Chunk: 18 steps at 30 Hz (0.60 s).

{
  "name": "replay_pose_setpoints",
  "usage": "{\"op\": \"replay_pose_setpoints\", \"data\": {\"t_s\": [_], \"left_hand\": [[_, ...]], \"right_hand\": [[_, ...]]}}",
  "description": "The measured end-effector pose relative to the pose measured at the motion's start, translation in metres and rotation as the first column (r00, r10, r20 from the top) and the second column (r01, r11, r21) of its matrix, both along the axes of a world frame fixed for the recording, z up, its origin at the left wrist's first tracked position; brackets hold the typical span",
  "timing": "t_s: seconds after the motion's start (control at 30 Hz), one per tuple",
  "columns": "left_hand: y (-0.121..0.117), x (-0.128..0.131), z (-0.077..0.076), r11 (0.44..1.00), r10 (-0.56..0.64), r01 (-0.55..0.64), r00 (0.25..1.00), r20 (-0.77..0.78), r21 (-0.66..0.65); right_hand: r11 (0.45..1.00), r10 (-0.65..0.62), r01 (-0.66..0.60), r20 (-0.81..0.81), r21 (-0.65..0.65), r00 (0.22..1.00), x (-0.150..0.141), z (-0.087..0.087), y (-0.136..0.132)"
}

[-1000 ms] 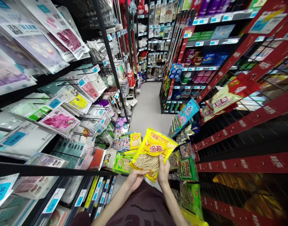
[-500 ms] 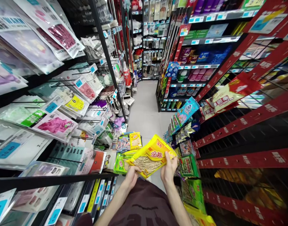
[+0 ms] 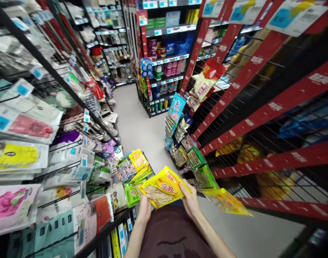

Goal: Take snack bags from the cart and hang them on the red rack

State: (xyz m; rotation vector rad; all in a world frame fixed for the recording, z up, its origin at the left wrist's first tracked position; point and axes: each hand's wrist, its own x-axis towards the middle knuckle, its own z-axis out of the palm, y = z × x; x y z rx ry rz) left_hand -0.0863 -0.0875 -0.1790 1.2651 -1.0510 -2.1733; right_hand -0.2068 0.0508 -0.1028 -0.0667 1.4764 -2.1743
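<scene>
A yellow snack bag (image 3: 165, 188) with red lettering and a clear window showing pale strips is held in front of my body. My left hand (image 3: 145, 208) grips its lower left corner. At its right edge, my right hand (image 3: 189, 195) has the thumb on the printed front and the fingers behind, mostly hidden. Just beyond my left hand lies a stack of packets, among them a green packet (image 3: 131, 195) and a yellow packet (image 3: 138, 160). The stack's support is largely covered.
At left, a rack holds packaged gloves (image 3: 16, 156) and other hanging packs. On the right, red strips (image 3: 274, 154) cross a wire rack. Snack packets hang from it, including a green packet (image 3: 205, 176) and a yellow packet (image 3: 228, 201) jutting over the grey floor (image 3: 137, 118).
My view has turned to the right, so shelves and racks appear shifted left. The snack bag stays in both hands and is tilted a little less. More of the right rack and floor shows.
</scene>
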Motion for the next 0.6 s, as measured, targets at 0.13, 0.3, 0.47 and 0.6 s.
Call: {"op": "replay_pose_setpoints", "data": {"t_s": [0.13,0.3,0.47,0.6], "left_hand": [[-0.004,0.011,-0.006,0.972,-0.034,0.060,0.992,0.120,-0.228],[-0.008,0.030,-0.006,0.657,-0.047,0.257,0.952,0.302,-0.709],[-0.007,0.034,-0.007,0.531,-0.393,0.500,0.860,0.324,-0.684],[0.001,0.027,0.000,0.352,-0.515,0.613,0.758,0.401,-0.707]], "right_hand": [[0.991,-0.135,0.132,0.107,0.034,0.985,0.017,-0.011,0.002],[0.957,-0.286,0.268,0.223,0.107,0.932,0.025,-0.032,0.008],[0.907,-0.418,0.382,0.257,0.180,0.871,0.017,-0.051,0.021],[0.870,-0.449,0.408,0.102,0.277,0.888,0.006,-0.058,0.034]]}}
